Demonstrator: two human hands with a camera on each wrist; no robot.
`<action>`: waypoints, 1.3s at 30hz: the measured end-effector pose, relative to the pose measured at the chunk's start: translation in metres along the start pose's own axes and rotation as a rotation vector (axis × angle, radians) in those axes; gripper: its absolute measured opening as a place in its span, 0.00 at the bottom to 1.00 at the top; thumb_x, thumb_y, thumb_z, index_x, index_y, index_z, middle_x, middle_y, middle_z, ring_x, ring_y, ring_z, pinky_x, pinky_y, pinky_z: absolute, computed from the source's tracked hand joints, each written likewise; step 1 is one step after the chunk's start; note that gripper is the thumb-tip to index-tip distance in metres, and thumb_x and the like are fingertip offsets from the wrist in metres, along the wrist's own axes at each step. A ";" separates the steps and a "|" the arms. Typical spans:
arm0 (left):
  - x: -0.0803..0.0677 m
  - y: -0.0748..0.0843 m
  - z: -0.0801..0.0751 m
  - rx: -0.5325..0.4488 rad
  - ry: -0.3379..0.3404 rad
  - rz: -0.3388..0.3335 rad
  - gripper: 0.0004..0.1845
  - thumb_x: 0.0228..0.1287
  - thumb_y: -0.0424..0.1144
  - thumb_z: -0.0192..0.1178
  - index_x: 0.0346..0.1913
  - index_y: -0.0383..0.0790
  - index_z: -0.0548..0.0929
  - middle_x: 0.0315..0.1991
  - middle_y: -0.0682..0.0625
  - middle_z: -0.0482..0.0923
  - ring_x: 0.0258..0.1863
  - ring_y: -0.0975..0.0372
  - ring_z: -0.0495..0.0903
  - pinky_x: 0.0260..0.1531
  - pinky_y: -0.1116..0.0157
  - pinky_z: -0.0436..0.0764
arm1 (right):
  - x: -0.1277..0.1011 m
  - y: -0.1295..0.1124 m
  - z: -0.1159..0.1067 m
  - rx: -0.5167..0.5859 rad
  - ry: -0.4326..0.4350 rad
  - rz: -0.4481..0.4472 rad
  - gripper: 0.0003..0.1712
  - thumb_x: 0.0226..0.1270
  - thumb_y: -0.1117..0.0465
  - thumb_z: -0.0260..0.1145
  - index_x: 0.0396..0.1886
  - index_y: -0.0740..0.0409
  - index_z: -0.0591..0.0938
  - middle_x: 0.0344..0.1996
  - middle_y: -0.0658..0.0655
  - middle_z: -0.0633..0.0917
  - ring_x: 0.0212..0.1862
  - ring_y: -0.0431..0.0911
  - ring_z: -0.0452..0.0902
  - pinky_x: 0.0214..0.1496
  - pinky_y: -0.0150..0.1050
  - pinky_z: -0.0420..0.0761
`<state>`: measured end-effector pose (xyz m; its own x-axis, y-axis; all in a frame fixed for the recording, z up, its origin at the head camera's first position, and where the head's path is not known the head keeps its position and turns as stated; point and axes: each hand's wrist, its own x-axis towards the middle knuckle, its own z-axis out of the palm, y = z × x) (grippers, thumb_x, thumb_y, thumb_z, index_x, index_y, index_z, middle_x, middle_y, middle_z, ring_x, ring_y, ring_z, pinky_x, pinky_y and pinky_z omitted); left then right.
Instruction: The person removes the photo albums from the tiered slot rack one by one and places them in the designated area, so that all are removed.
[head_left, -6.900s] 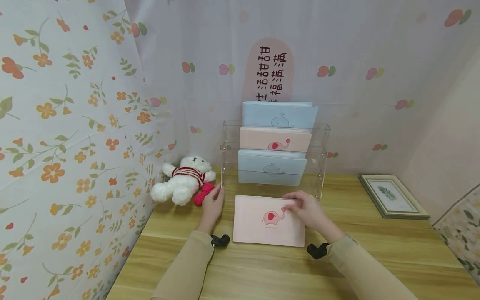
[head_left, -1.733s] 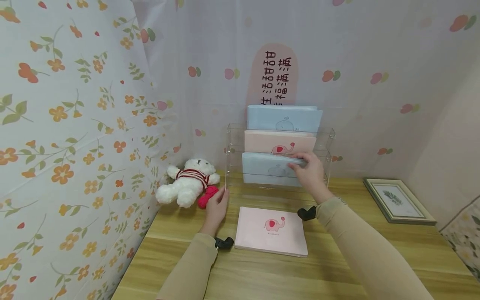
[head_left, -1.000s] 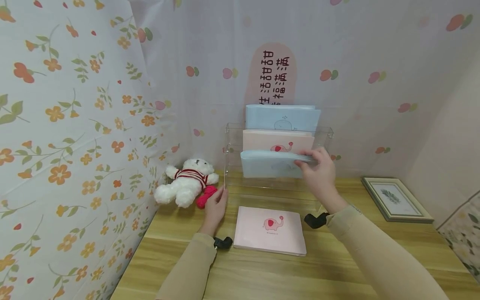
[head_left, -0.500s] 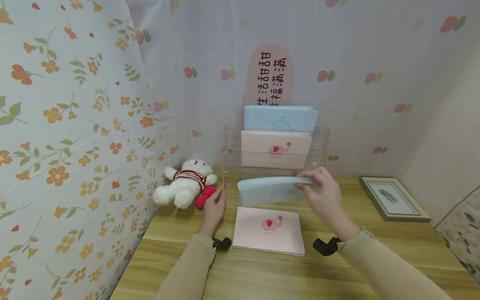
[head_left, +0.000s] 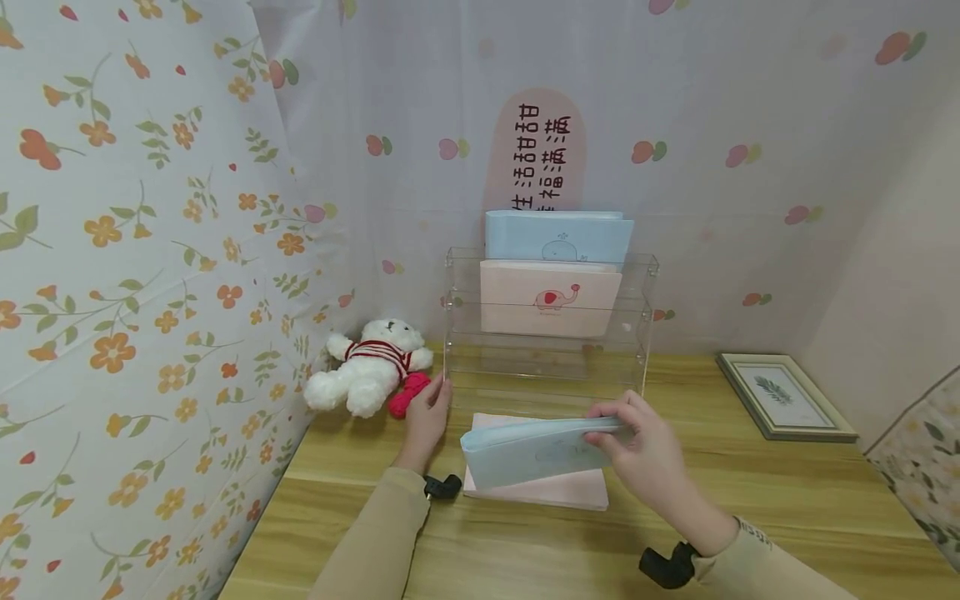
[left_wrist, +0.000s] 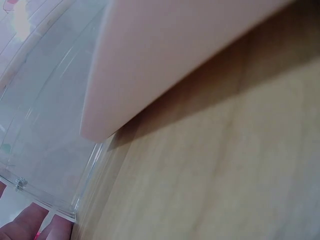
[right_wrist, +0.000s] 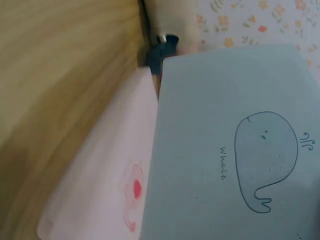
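The blue book (head_left: 536, 454) hangs tilted just above the pink book (head_left: 540, 492) near the table's (head_left: 750, 500) front edge, pinched at its top right by the right hand (head_left: 645, 454). The left hand (head_left: 427, 417), fingers straight, touches the clear rack's (head_left: 450, 333) left front corner, beside the bear (head_left: 367, 371).

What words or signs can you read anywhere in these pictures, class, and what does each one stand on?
"Whale": beside the whale drawing on the pale blue folder that the right hand holds.
"生活甜甜 幸福满满": on the pink oval wall sticker; its lowest characters are partly hidden behind the clear acrylic rack.
Small line under the elephant on the pink folder in the rack: too small to read.
Picture in the pale wooden frame: no words legible.
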<state>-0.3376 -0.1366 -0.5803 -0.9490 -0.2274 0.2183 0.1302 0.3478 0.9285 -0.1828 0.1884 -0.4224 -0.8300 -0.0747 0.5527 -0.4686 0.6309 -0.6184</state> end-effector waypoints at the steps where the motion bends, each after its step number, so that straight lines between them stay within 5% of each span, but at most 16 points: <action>1: 0.001 -0.002 0.000 0.003 -0.002 -0.001 0.29 0.82 0.61 0.61 0.73 0.47 0.85 0.66 0.40 0.88 0.70 0.43 0.85 0.72 0.40 0.81 | -0.004 -0.001 0.001 0.005 -0.012 -0.002 0.15 0.55 0.68 0.86 0.38 0.48 0.92 0.33 0.44 0.81 0.41 0.30 0.76 0.41 0.28 0.76; 8: 0.009 -0.020 0.004 -0.026 -0.018 -0.051 0.32 0.78 0.66 0.63 0.74 0.52 0.84 0.69 0.45 0.87 0.72 0.47 0.83 0.76 0.44 0.79 | -0.029 -0.004 0.003 0.012 -0.068 0.026 0.19 0.50 0.65 0.88 0.36 0.41 0.90 0.31 0.40 0.80 0.40 0.30 0.75 0.42 0.30 0.74; 22: 0.004 -0.004 0.001 -0.038 -0.038 -0.074 0.28 0.80 0.56 0.64 0.74 0.47 0.84 0.69 0.42 0.86 0.74 0.46 0.81 0.76 0.42 0.78 | -0.055 -0.001 0.004 0.032 -0.234 0.222 0.19 0.53 0.63 0.88 0.36 0.37 0.89 0.34 0.36 0.83 0.44 0.29 0.78 0.53 0.32 0.79; 33: 0.007 -0.007 0.000 -0.052 -0.045 -0.093 0.28 0.80 0.56 0.64 0.74 0.48 0.84 0.70 0.43 0.86 0.74 0.47 0.82 0.77 0.44 0.78 | -0.037 0.013 -0.005 -0.035 -0.496 -0.047 0.17 0.60 0.57 0.85 0.42 0.38 0.84 0.41 0.38 0.83 0.44 0.31 0.78 0.49 0.36 0.85; 39: 0.011 -0.016 0.003 -0.036 -0.044 -0.078 0.27 0.81 0.56 0.64 0.75 0.49 0.84 0.69 0.44 0.86 0.74 0.49 0.82 0.77 0.45 0.78 | -0.015 0.022 -0.008 0.100 -0.708 -0.018 0.18 0.61 0.56 0.86 0.43 0.44 0.84 0.36 0.40 0.83 0.39 0.31 0.76 0.44 0.31 0.82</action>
<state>-0.3506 -0.1421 -0.5936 -0.9683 -0.2123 0.1319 0.0645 0.2974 0.9526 -0.1785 0.2093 -0.4402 -0.8031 -0.5891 0.0894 -0.4816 0.5534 -0.6795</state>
